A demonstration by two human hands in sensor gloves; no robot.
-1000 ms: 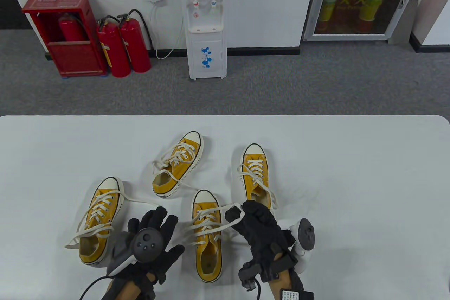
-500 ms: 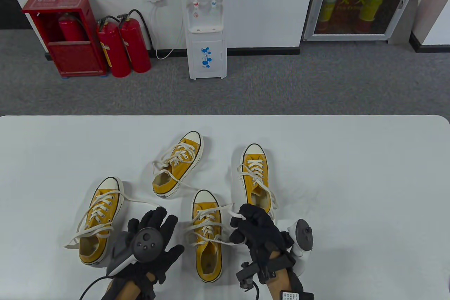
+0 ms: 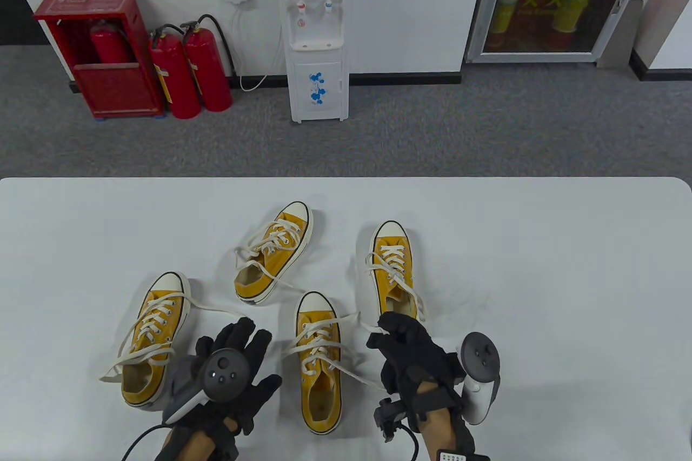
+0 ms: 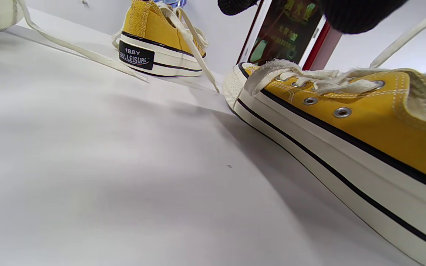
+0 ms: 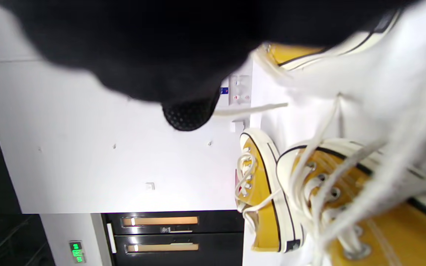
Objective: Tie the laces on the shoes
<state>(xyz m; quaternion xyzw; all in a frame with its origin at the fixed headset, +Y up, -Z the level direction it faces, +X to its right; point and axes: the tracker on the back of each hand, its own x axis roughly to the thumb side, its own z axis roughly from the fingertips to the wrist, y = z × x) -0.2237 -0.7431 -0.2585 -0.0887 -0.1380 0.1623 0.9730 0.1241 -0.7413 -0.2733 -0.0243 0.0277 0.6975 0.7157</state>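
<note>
While the right hand [image 3: 406,354] pinches a lace [image 3: 359,372] of the nearest shoe [image 3: 319,363], fingers curled round it. Left hand [image 3: 238,369] rests flat w/ fingers spread, grasping nothing, beside that shoe.

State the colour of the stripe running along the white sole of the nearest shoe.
Black, on the nearest shoe; clearest in the left wrist view.

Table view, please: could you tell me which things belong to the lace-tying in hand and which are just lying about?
In the job:
- front middle shoe
- its lace, pinched by the right hand
- left hand, open beside that shoe

Lying about, untied:
- left shoe
- far middle shoe
- right shoe

Background only:
- water dispenser
- fire extinguishers
</note>
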